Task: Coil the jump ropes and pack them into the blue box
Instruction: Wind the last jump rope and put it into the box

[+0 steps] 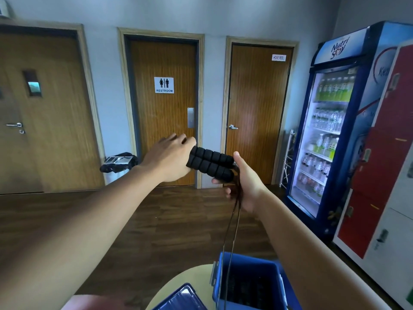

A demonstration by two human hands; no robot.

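Observation:
Two black foam jump-rope handles (211,163) lie side by side, held up in front of me at chest height. My right hand (245,186) grips their right ends where the thin dark rope (232,222) leaves them. The rope hangs straight down into the open blue box (271,268) on the table. My left hand (169,158) is at the handles' left ends, palm against them, with its fingers spread and pointing away. More dark rope seems to lie inside the box, but it is too dim to tell.
The blue box lid (181,298) lies on the round beige table (190,278) left of the box. A drinks fridge (330,130) and red lockers (384,166) stand on the right. Three wooden doors line the far wall.

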